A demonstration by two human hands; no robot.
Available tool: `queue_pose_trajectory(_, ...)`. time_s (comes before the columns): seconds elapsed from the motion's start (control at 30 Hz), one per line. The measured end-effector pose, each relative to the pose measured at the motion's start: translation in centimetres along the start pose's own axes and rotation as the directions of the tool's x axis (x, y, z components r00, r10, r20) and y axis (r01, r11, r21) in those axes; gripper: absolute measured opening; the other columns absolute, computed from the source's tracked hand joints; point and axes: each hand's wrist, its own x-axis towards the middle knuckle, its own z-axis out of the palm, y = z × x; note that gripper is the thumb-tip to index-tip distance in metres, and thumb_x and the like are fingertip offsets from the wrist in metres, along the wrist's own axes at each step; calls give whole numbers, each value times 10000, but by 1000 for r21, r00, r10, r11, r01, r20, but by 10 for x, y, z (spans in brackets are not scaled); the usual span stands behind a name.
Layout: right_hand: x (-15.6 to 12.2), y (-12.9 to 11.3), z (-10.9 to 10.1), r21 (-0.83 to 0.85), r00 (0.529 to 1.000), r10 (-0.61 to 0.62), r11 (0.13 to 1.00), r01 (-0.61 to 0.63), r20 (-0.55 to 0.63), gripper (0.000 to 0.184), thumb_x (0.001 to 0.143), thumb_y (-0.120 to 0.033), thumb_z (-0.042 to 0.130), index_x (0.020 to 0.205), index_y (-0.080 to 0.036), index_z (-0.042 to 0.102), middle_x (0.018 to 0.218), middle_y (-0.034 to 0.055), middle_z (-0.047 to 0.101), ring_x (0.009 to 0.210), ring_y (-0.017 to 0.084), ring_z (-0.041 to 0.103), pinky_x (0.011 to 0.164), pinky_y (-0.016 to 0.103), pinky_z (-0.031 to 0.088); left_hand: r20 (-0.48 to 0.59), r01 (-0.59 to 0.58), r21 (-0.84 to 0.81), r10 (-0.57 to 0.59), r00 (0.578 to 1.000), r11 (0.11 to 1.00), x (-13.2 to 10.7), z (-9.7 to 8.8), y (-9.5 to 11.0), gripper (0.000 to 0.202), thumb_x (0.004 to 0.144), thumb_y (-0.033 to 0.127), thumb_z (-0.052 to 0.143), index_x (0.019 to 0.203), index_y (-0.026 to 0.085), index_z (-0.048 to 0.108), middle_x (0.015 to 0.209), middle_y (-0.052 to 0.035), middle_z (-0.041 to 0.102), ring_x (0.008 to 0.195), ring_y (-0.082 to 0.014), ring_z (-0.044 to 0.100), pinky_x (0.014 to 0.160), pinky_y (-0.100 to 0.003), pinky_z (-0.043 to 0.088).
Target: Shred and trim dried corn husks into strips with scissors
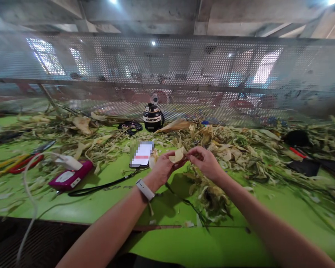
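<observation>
Near the middle of the frame, the person's left hand (164, 165) is closed on a pale, curled piece of husk (178, 154), which sits at the fingers and thumb. The right hand (203, 159) is close beside it, just right of centre, its thumb and forefinger brought near together at the husk's right side; whether they grip anything cannot be told. A white wristband (145, 190) circles the left wrist. Below the right hand, a ragged, dry bundle (214, 203) lies on the green table (226, 245). Just left of the left hand lies a phone (145, 152), with a black strap (100, 188) running leftward below it. At the left of the frame, a purple power socket (79, 175) has a white charger (69, 162) plugged into it, and scissors with yellow and red handles (25, 166) lie beyond. Loose dry husks (229, 152) spread across the table behind the hands. A black bottle (153, 124) marked "ENERGY" stands upright at upper centre, in front of a perforated metal screen (178, 63).
</observation>
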Motion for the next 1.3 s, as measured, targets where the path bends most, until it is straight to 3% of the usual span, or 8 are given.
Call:
queue_pose_trajectory(0.17,0,-1,-1,-99,996,-67,993,62,-52,116,749,-295,575,748,-179,580,710,14,591,646,132,545,612,265,447,-117,120,20,-117,986,993,-1,2,3,163,611,213,763,735,141,686,737,-47,702,652,-130,654,592,-207,502)
queue_pose_trajectory(0.3,-1,0,-1,-122,998,-56,991,52,-27,110,758,-294,567,743,-185,579,698,6,599,595,120,531,579,260,439,-125,158,95,-146,981,983,-2,2,4,170,668,290,729,749,150,676,753,-66,709,599,-135,647,561,-227,500)
queue_pose_trajectory(0.43,-2,2,0,-47,999,26,999,-25,38,138,756,-321,577,755,-183,573,683,-3,611,548,106,520,529,243,426,-97,123,167,-108,989,978,-2,2,2,192,639,311,745,706,145,675,709,-61,705,602,-129,640,579,-223,489)
queue_pose_trajectory(0.53,0,5,1,28,998,56,998,-57,17,173,730,-345,609,752,-181,557,671,-3,605,566,111,532,536,245,440,-61,85,176,-75,995,981,-2,2,2,206,604,289,763,729,141,692,710,-59,705,618,-125,641,588,-213,485)
queue_pose_trajectory(0.7,3,1,2,211,983,166,967,-146,-80,349,580,-349,741,805,-181,533,698,-2,601,645,127,580,594,258,495,-15,100,101,-99,995,990,-2,2,1,241,552,233,791,752,129,705,702,-59,700,607,-126,638,602,-222,512)
queue_pose_trajectory(0.9,2,-8,-2,368,965,262,898,-242,-6,346,584,-347,746,823,-175,564,714,-1,618,648,119,594,625,266,511,-73,144,-13,-144,987,990,0,2,2,145,597,76,748,725,117,692,727,-47,700,616,-98,631,607,-190,524)
queue_pose_trajectory(1.1,2,-10,-2,370,970,241,903,-218,-17,277,591,-287,722,807,-181,587,695,-12,605,643,117,581,653,275,504,-89,129,-10,-129,988,992,-2,5,5,95,654,50,701,726,111,692,725,-49,697,591,-86,621,581,-178,522)
queue_pose_trajectory(1.3,2,-9,0,286,983,165,948,-136,-78,255,601,-273,694,805,-190,566,668,-9,582,613,120,554,607,268,494,-54,200,26,-198,979,980,-4,5,10,50,693,138,700,742,126,698,730,-57,703,612,-114,655,561,-178,521)
